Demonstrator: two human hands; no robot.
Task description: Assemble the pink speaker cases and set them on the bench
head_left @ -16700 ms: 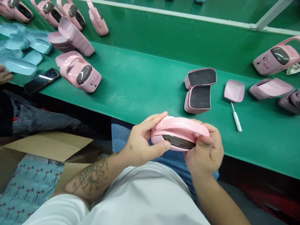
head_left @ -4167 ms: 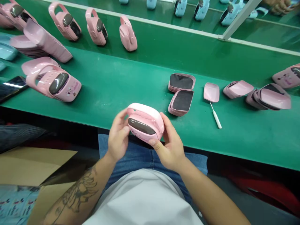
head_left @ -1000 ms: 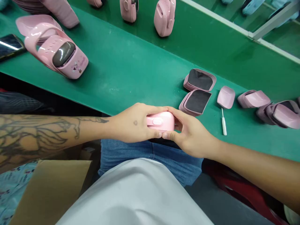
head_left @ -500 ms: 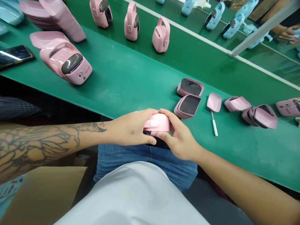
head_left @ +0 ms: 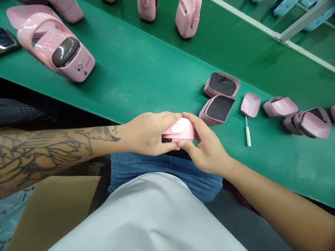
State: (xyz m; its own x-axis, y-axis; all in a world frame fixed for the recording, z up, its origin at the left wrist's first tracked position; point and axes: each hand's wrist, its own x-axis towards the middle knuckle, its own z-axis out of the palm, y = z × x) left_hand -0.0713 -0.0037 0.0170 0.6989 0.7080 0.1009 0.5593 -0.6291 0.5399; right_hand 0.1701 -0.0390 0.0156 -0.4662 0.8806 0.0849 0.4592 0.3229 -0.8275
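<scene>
Both my hands hold a small pink plastic bag-shaped case (head_left: 179, 129) over my lap, just off the front edge of the green workbench (head_left: 136, 87). My left hand (head_left: 150, 134) wraps its left end and my right hand (head_left: 204, 143) grips its right end, their fingertips meeting on top. A dark window strip shows only as a sliver low on the case. Most of its underside is hidden. To the right lie two stacks of pink shells with dark pads (head_left: 222, 84), and a white-handled pick (head_left: 247, 136) lies near a loose pink shell (head_left: 250, 104).
A large pink printed case (head_left: 57, 45) and a phone (head_left: 5, 38) lie at upper left. More pink shells (head_left: 307, 122) sit at right. Upright pink cases (head_left: 187, 17) stand on a rear green belt behind a white rail (head_left: 285, 35). A cardboard box (head_left: 52, 212) is at lower left.
My hands have turned the case slightly, showing less of its dark strip, and it sits a little higher in view. The view has shifted, moving the bench items.
</scene>
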